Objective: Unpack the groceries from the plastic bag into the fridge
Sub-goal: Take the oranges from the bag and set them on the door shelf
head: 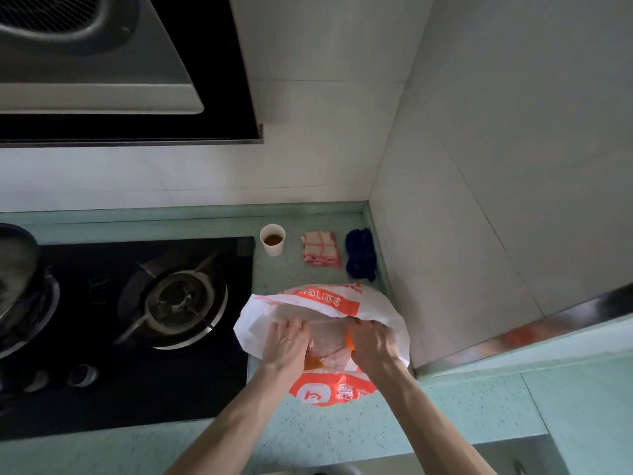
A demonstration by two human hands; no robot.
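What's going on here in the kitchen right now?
A person stands at the green counter beside the gas stove, with both hands in the mouth of a white and orange plastic bag. The left hand and right hand grip its edges, spreading it open. Nothing has visibly come out yet, and no fridge is in view.

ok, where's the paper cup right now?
Head view: the paper cup stands on the counter just right of the stove, left of the folded cloth, behind the plastic bag.

Two bare forearms, sleeveless, hands (pixel 329 341) ungloved
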